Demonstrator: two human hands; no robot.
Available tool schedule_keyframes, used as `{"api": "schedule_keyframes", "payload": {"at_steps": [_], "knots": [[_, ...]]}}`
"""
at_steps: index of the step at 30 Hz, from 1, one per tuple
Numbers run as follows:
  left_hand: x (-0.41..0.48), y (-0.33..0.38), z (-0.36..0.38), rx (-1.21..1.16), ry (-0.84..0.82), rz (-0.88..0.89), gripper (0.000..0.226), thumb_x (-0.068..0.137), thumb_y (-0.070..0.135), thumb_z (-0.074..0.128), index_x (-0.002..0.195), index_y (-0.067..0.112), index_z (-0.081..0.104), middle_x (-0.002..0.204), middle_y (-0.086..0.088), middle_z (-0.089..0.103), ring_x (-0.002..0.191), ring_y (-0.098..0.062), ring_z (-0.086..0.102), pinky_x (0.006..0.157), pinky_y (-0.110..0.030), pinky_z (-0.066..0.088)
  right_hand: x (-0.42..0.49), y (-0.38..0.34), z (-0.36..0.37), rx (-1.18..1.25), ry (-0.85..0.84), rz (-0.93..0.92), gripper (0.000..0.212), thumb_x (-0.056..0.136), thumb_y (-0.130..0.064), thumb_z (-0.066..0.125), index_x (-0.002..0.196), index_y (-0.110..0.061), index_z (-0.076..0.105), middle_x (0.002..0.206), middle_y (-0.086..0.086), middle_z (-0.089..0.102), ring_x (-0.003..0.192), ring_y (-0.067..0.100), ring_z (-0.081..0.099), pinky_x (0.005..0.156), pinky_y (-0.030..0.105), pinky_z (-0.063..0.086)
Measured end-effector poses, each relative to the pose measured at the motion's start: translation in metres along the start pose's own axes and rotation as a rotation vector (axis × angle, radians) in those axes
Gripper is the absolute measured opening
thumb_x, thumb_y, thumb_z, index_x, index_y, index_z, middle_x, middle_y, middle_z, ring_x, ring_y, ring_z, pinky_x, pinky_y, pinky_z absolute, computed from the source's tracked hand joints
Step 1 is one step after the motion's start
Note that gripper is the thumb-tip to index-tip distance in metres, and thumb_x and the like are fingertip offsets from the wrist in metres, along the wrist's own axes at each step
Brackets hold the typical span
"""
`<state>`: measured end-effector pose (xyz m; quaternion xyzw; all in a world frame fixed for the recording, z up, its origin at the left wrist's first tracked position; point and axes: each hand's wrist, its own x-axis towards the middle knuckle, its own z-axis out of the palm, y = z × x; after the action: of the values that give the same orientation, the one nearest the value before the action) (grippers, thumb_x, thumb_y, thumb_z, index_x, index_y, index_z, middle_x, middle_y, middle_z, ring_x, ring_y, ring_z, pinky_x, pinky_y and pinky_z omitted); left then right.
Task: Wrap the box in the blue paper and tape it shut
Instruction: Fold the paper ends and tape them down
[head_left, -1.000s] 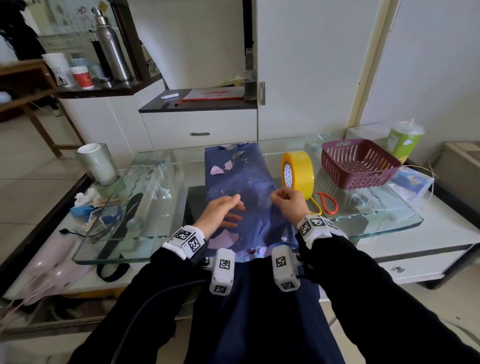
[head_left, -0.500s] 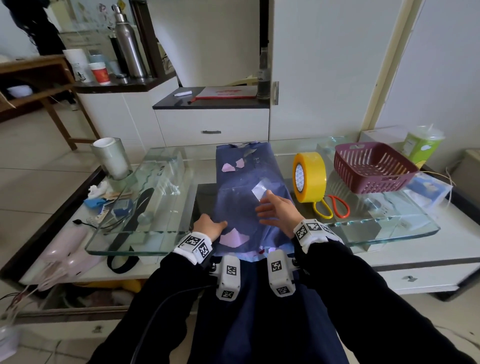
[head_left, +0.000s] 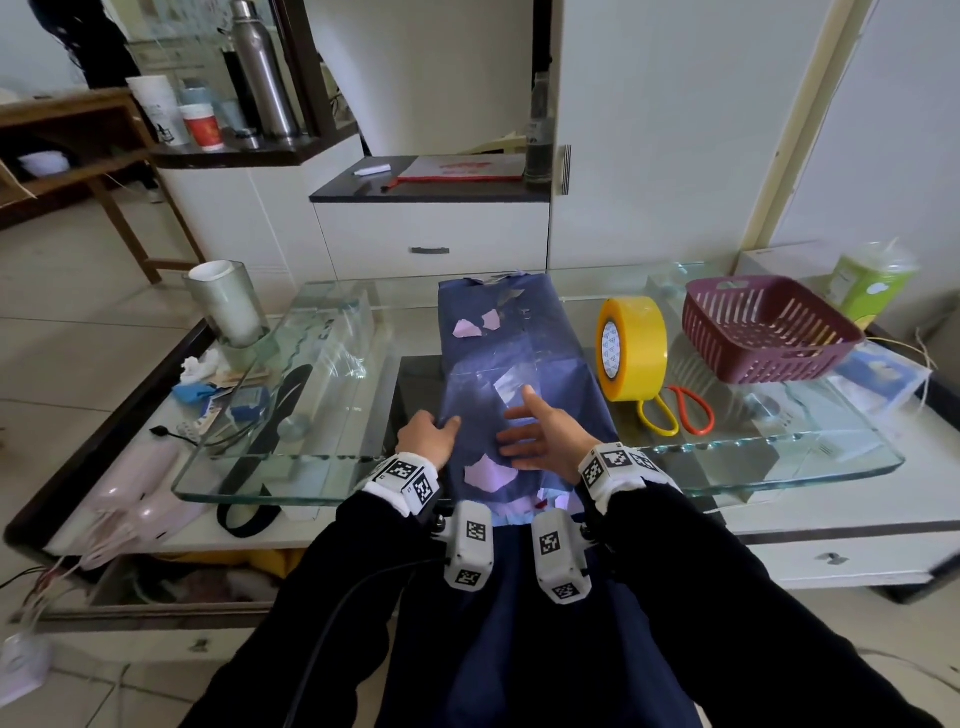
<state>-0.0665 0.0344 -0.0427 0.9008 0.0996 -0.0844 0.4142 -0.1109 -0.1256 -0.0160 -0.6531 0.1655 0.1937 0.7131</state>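
A long box covered in dark blue paper (head_left: 511, 358) lies lengthwise on the glass table top (head_left: 332, 467), running away from me. Pale pink scraps show on the paper, and a clear strip of tape (head_left: 506, 387) shines on its top. My left hand (head_left: 428, 436) grips the box's near left edge, fingers curled over the paper. My right hand (head_left: 540, 434) lies flat on top of the paper with its fingers spread, its fingertips at the tape strip. A roll of yellow tape (head_left: 631, 348) stands on edge just right of the box.
Scissors with yellow and orange handles (head_left: 675, 415) lie beside the tape roll. A maroon plastic basket (head_left: 769, 332) and a green cup (head_left: 867, 286) stand at the right. A roll of clear film (head_left: 226, 301) and small clutter sit at the left. White cabinets stand behind the table.
My left hand slid from the top of the paper to the box's near left edge. My right hand went from pinching the tape to lying flat on it.
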Motion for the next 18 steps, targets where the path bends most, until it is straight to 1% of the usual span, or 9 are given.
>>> {"api": "schedule_keyframes", "payload": {"at_steps": [3, 5, 7, 8, 11, 13, 15, 16, 18], "knots": [[0.001, 0.003, -0.004, 0.052, 0.002, 0.036, 0.039, 0.09, 0.033, 0.058, 0.061, 0.012, 0.042, 0.106, -0.029, 0.063, 0.102, -0.041, 0.059, 0.085, -0.037, 0.045, 0.001, -0.007, 0.008, -0.008, 0.001, -0.039, 0.054, 0.098, -0.051, 0.029, 0.122, -0.007, 0.051, 0.112, 0.019, 0.06, 0.088, 0.025, 0.06, 0.084, 0.033, 0.048], [0.0, 0.007, -0.004, 0.056, 0.01, 0.063, 0.045, 0.089, 0.031, 0.06, 0.055, 0.014, 0.035, 0.102, -0.03, 0.063, 0.099, -0.042, 0.06, 0.083, -0.039, 0.048, 0.002, -0.009, 0.012, -0.005, 0.001, -0.046, 0.057, 0.098, -0.05, 0.028, 0.127, -0.005, 0.049, 0.119, 0.021, 0.059, 0.096, 0.026, 0.058, 0.09, 0.035, 0.046], [-0.003, 0.011, -0.002, -0.007, -0.021, 0.061, 0.042, 0.086, 0.03, 0.064, 0.057, 0.016, 0.038, 0.092, -0.027, 0.063, 0.086, -0.037, 0.062, 0.075, -0.04, 0.055, 0.003, -0.007, 0.013, -0.009, -0.003, -0.03, 0.059, 0.098, -0.052, 0.028, 0.13, -0.006, 0.048, 0.127, 0.02, 0.056, 0.109, 0.029, 0.055, 0.098, 0.039, 0.042], [-0.007, 0.013, 0.0, -0.048, -0.049, 0.056, 0.039, 0.085, 0.029, 0.065, 0.06, 0.016, 0.039, 0.087, -0.022, 0.061, 0.076, -0.032, 0.061, 0.063, -0.037, 0.057, 0.004, -0.005, 0.013, -0.009, -0.002, -0.015, 0.06, 0.097, -0.053, 0.029, 0.13, -0.007, 0.048, 0.127, 0.019, 0.056, 0.114, 0.03, 0.054, 0.098, 0.04, 0.041], [-0.017, 0.02, 0.009, -0.104, -0.14, 0.068, 0.03, 0.082, 0.024, 0.07, 0.073, 0.013, 0.043, 0.088, -0.011, 0.057, 0.064, -0.022, 0.057, 0.035, -0.021, 0.047, 0.005, -0.001, 0.006, 0.014, 0.011, -0.001, 0.06, 0.097, -0.053, 0.029, 0.131, -0.008, 0.049, 0.116, 0.014, 0.057, 0.109, 0.027, 0.052, 0.087, 0.037, 0.044], [-0.021, 0.023, 0.014, -0.095, -0.177, 0.089, 0.025, 0.082, 0.022, 0.069, 0.084, 0.011, 0.046, 0.091, -0.012, 0.058, 0.071, -0.024, 0.059, 0.035, -0.02, 0.047, 0.006, -0.002, 0.004, 0.021, 0.012, 0.002, 0.059, 0.097, -0.054, 0.029, 0.129, -0.009, 0.05, 0.113, 0.012, 0.057, 0.102, 0.025, 0.053, 0.076, 0.033, 0.046], [-0.022, 0.023, 0.016, -0.122, -0.187, 0.091, 0.024, 0.085, 0.023, 0.066, 0.082, 0.012, 0.045, 0.088, -0.013, 0.059, 0.065, -0.023, 0.059, 0.035, -0.022, 0.047, 0.007, -0.003, 0.004, 0.024, 0.02, -0.004, 0.058, 0.097, -0.054, 0.029, 0.127, -0.009, 0.051, 0.107, 0.01, 0.058, 0.088, 0.02, 0.054, 0.069, 0.03, 0.044], [-0.022, 0.023, 0.017, -0.147, -0.192, 0.091, 0.024, 0.087, 0.025, 0.063, 0.079, 0.013, 0.044, 0.085, -0.013, 0.058, 0.059, -0.022, 0.057, 0.035, -0.022, 0.047, 0.008, -0.002, 0.004, 0.032, 0.029, -0.012, 0.058, 0.097, -0.053, 0.03, 0.126, -0.009, 0.052, 0.104, 0.01, 0.059, 0.084, 0.018, 0.053, 0.07, 0.03, 0.043], [-0.025, 0.026, 0.017, -0.204, -0.211, 0.098, 0.023, 0.091, 0.03, 0.057, 0.082, 0.012, 0.047, 0.077, -0.01, 0.058, 0.053, -0.018, 0.055, 0.038, -0.022, 0.048, 0.011, 0.001, 0.003, 0.061, 0.043, -0.029, 0.056, 0.097, -0.052, 0.033, 0.123, -0.007, 0.055, 0.112, 0.012, 0.06, 0.096, 0.022, 0.055, 0.082, 0.036, 0.044]]}}
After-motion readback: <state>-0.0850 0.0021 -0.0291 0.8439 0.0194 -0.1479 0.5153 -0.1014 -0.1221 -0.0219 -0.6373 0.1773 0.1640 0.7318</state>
